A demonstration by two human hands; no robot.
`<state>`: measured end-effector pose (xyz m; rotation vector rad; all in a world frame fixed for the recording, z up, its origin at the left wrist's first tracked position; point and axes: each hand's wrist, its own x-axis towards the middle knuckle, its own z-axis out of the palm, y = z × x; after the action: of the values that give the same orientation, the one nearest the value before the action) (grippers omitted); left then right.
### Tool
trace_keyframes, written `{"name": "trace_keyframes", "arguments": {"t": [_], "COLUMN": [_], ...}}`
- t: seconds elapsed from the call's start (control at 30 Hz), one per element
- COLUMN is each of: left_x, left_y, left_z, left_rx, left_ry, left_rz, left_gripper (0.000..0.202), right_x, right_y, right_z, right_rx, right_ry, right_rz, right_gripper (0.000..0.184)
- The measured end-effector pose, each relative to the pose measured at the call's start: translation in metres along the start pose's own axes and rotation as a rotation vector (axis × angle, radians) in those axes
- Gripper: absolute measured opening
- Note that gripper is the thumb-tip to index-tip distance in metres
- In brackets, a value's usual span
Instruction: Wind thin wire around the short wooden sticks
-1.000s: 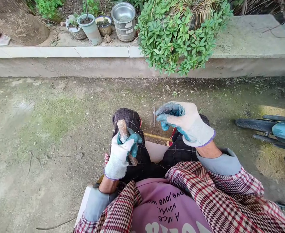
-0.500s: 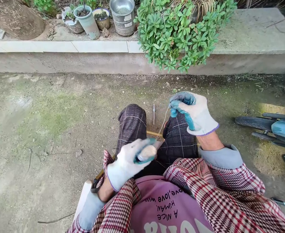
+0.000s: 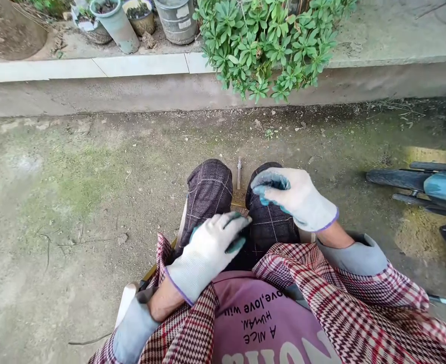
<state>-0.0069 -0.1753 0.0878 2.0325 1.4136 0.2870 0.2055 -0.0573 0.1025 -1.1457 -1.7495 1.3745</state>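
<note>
My left hand point(image 3: 211, 245), in a white glove with teal palm coating, is palm down over my lap with its fingers curled. A pale rounded object, seen in its palm earlier, is now mostly hidden; a small tan tip point(image 3: 249, 219) shows at the fingertips. My right hand point(image 3: 293, 194), gloved alike, is over my right knee point(image 3: 266, 217), thumb and fingers pinched together. The thin pale string seen in this pinch earlier cannot be made out now. Between my knees a short stick point(image 3: 239, 173) lies on the ground.
A low ledge point(image 3: 132, 66) runs across the back, with several pots point(image 3: 119, 28) and a leafy green plant point(image 3: 261, 45) overhanging it. At the right stands a blue wheeled thing point(image 3: 445, 184) with a dark tyre. The ground point(image 3: 75, 202) is bare earth with twigs and moss.
My left hand has turned its back up, covering the pale rounded object. My right hand has come lower and slightly left, still pinched. The string has dropped from sight.
</note>
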Motion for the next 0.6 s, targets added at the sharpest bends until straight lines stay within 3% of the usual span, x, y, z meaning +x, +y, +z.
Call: {"name": "trace_keyframes", "arguments": {"t": [0.03,0.1,0.23,0.4,0.6], "left_x": [0.002,0.010,0.035,0.047,0.047], "left_y": [0.003,0.012,0.022,0.013,0.003], "left_z": [-0.007,-0.019,-0.022,-0.004,0.001], "left_rx": [-0.192,-0.610,-1.171,-1.378,-1.433], "left_ry": [0.146,0.296,0.368,0.276,0.227], "left_rz": [-0.056,-0.143,-0.327,-0.353,-0.382], "left_gripper": [0.037,0.036,0.035,0.043,0.026], "right_x": [-0.003,-0.008,-0.013,-0.015,-0.012], "right_y": [0.000,-0.001,-0.001,0.002,0.001], "right_z": [0.002,0.004,0.007,0.014,0.018], "right_rx": [-0.035,-0.093,-0.129,-0.103,-0.050], "right_ry": [-0.021,-0.030,-0.011,-0.023,-0.013], "right_rz": [-0.027,-0.076,-0.083,-0.025,-0.006], "right_gripper": [0.010,0.012,0.014,0.010,0.005]}}
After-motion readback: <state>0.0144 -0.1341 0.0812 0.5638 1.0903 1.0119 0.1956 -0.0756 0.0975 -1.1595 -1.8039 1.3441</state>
